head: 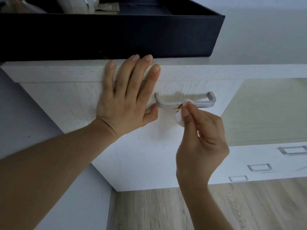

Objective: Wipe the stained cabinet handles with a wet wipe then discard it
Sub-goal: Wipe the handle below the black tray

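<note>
A silver bar handle (pixel 201 103) is fixed to the white wood-grain cabinet front (pixel 132 146). A brown stain marks the handle near its middle, just left of the wipe. My right hand (pixel 201 140) pinches a small white wet wipe (pixel 180 117) between thumb and fingers and presses it against the handle. My left hand (pixel 127 97) lies flat with fingers spread on the cabinet front and its top edge, just left of the handle, the thumb touching the handle's left end.
A black open box (pixel 116 35) holding a few items sits on the cabinet top, overhanging its front edge. Three more silver handles (pixel 259 167) show on lower drawers at the right. Light wooden floor (pixel 166 209) lies below, and a pale wall at the left.
</note>
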The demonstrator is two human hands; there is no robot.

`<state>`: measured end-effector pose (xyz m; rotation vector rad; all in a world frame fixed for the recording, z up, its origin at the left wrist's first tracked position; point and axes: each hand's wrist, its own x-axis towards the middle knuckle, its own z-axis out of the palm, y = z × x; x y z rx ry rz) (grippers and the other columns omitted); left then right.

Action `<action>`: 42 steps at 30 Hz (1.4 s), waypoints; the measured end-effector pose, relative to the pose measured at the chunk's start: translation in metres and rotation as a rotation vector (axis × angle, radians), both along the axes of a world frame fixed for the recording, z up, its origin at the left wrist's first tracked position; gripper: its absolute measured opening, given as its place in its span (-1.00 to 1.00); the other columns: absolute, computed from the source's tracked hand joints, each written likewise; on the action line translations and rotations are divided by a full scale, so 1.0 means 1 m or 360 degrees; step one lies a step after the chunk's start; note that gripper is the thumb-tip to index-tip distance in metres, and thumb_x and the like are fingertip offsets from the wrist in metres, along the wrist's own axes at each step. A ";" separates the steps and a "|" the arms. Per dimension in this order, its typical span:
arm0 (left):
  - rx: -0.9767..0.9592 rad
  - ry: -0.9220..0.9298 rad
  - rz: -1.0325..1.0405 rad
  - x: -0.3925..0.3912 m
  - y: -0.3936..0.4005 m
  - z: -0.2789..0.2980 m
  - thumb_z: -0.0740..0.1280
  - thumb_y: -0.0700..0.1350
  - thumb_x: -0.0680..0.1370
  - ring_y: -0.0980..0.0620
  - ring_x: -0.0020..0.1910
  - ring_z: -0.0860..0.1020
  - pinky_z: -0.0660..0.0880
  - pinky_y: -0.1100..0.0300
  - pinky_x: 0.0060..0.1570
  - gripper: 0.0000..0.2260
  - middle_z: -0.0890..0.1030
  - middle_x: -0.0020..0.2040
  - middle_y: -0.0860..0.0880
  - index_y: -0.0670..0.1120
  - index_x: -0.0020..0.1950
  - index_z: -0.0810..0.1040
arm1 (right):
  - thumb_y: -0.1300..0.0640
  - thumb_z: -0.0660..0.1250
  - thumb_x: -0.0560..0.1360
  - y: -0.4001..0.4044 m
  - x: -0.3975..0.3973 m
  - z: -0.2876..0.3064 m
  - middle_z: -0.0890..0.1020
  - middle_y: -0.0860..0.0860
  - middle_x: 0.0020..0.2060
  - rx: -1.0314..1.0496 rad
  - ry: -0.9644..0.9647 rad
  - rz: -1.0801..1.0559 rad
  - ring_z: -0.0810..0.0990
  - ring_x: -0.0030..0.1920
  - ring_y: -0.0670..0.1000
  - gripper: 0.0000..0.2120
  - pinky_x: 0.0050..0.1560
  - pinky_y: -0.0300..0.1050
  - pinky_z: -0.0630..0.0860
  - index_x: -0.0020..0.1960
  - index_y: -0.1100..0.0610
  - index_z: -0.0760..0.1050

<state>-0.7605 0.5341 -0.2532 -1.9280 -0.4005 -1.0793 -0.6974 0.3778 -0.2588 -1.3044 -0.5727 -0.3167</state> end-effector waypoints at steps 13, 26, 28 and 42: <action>0.0322 0.0302 -0.0036 -0.025 0.014 -0.007 0.14 0.09 0.57 -0.14 0.54 -0.03 -0.02 -0.07 0.50 -0.33 -0.04 0.55 -0.24 -0.29 0.53 0.08 | 0.20 0.38 0.45 -0.001 -0.003 0.004 0.54 -0.09 -0.21 -0.0116 -0.0115 -0.0029 0.54 -0.20 -0.17 -0.82 -0.14 -0.48 0.43 0.05 0.11 0.60; 0.0352 0.0259 -0.0016 -0.021 0.015 -0.011 0.12 0.10 0.54 -0.16 0.53 -0.04 -0.04 -0.07 0.49 -0.30 -0.06 0.54 -0.25 -0.30 0.53 0.07 | 0.20 0.37 0.47 0.006 -0.011 -0.002 0.59 0.00 -0.19 -0.0012 -0.0035 -0.0112 0.55 -0.15 -0.21 -0.84 -0.10 -0.37 0.48 0.05 0.14 0.61; 0.0355 0.0259 -0.0008 -0.021 0.014 -0.010 0.11 0.10 0.54 -0.16 0.53 -0.05 -0.04 -0.07 0.49 -0.30 -0.06 0.54 -0.25 -0.30 0.53 0.06 | 0.20 0.37 0.47 0.005 -0.009 -0.002 0.57 -0.01 -0.19 0.0010 -0.0029 -0.0108 0.55 -0.16 -0.19 -0.82 -0.11 -0.34 0.49 0.06 0.12 0.59; 0.0304 0.0280 -0.0035 -0.024 0.012 -0.008 0.15 0.08 0.55 -0.12 0.54 -0.04 -0.03 -0.04 0.49 -0.33 -0.05 0.55 -0.22 -0.29 0.53 0.08 | 0.24 0.41 0.44 0.008 -0.018 -0.001 0.57 -0.09 -0.20 -0.0083 -0.0219 -0.0023 0.55 -0.16 -0.21 -0.81 -0.11 -0.44 0.46 0.05 0.15 0.60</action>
